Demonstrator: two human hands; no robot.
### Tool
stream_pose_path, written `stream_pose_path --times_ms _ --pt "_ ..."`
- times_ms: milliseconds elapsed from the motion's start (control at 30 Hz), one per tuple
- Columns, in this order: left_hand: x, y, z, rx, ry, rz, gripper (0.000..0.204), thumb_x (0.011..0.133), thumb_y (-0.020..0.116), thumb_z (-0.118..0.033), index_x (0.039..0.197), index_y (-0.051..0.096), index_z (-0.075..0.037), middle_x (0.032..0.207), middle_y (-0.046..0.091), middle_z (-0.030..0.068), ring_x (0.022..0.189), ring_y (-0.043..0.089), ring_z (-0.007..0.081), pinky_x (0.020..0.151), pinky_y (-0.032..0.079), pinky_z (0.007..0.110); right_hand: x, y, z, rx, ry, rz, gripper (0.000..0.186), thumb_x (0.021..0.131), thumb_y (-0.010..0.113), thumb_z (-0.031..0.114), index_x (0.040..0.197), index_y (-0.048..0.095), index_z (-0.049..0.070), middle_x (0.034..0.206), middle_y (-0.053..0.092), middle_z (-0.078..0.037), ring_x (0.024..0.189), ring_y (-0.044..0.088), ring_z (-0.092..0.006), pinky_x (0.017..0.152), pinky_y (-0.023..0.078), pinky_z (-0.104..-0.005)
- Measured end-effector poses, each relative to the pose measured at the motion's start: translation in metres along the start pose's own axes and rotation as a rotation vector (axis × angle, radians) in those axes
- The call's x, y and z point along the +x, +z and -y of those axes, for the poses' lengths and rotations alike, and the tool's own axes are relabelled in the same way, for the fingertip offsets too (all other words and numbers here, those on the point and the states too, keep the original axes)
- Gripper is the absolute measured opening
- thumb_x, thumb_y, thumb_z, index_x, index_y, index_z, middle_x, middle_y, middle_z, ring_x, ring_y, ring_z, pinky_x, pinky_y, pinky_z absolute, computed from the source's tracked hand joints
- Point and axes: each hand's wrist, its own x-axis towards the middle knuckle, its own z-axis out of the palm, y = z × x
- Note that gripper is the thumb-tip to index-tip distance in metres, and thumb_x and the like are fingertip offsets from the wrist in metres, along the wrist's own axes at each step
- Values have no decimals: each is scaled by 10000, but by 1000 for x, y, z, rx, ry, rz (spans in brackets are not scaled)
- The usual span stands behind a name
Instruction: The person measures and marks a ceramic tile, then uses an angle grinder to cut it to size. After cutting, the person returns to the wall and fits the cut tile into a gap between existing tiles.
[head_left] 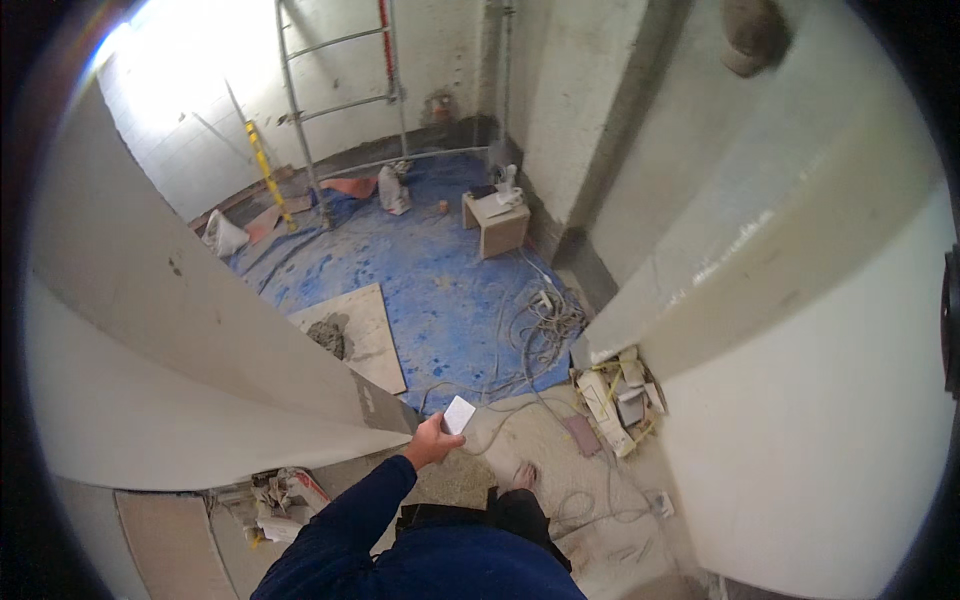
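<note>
My left hand (431, 442) reaches forward in a dark blue sleeve. Its fingers are closed on a small white flat rectangular piece (459, 415), whose kind I cannot make out. The piece is held up, tilted, above the dusty floor near the doorway. My right hand is not in view. Below and to the right of the held piece, a foot (525, 475) shows beyond my dark trouser leg.
Past the opening, a blue sheet (440, 270) covers the floor, bearing a board with a grey mortar heap (327, 338), a small stool (502, 228) and tangled cables (550, 325). Scaffolding (345, 100) stands behind. A debris-filled box (610, 405) sits at right; walls flank both sides.
</note>
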Motion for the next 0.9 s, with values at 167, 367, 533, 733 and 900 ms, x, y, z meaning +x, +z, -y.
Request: stream_pose_path --times_ms 167,367,533,733,900 --pt "87 -17 26 207 -172 -20 685 715 826 -402 1193 619 42 1136 709 269 1103 682 403 946 542 462 79 -96 135 62 -51 4 389 877 743 249 1176 674 10 1035 718 -148 849 679 -241 740 532 -389" --pt "138 -68 59 225 -451 -41 695 671 860 -408 1173 653 25 1174 705 268 1113 684 397 958 545 457 182 -204 276 80 -125 31 348 905 720 206 1192 658 21 1016 706 -115 759 659 -202 648 519 -367" --pt "181 -101 76 57 -507 -377 669 673 831 -409 1127 669 54 1156 709 286 1134 681 399 965 549 451 252 -291 489 97 -433 -63 328 925 699 149 1223 634 28 985 694 -93 673 637 -173 565 509 -345" --pt "231 -121 140 -307 -800 -453 680 654 868 -421 1125 717 45 1117 736 249 1031 725 359 885 578 428 287 -258 782 156 -737 -97 366 934 679 91 1285 597 27 995 700 -117 675 645 -172 546 522 -308" --pt "306 -196 224 -247 -839 -397 660 633 878 -435 1078 752 36 1121 742 241 1002 742 328 864 587 428 316 -95 902 138 -719 134 420 920 676 119 1310 580 -4 986 702 -118 698 672 -193 556 557 -316"
